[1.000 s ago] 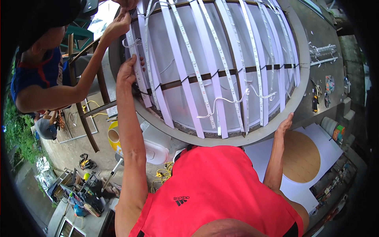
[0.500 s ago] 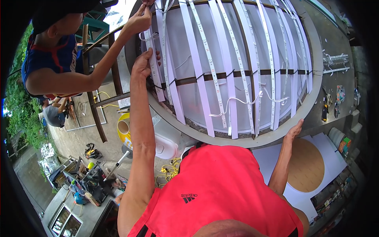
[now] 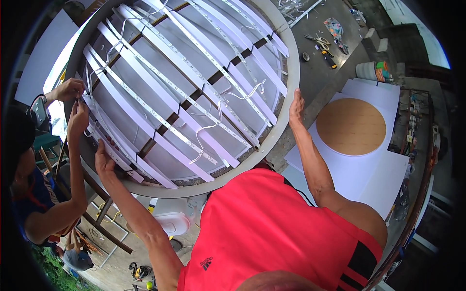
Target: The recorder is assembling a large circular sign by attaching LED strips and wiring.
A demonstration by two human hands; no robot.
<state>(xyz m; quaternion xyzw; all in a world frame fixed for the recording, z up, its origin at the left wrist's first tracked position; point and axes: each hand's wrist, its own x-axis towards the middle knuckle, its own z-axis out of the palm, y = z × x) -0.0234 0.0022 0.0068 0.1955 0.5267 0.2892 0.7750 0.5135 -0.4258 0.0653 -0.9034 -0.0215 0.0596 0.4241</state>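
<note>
- Frame (image 3: 293,68): a large grey ring directly ahead of the wearer, crossed inside by white strips (image 3: 193,75) over dark bars (image 3: 172,118).
- Wire (image 3: 208,127): loose across the frame's near half; a passing finger could snag it and tug its end free.
- Left hand (image 3: 103,160): at the frame's near-left rim, partly curled; whether it grips rim or strip, I cannot tell.
- Right hand (image 3: 296,105): against the frame's right edge, fingers nearly straight, not wrapped round anything; uneven support could let the frame slip or tilt.
- Co-worker's hands (image 3: 77,121): at the frame's left edge, near enough to bump the left hand.
- Disc (image 3: 352,126): brown, right of the frame.
</note>
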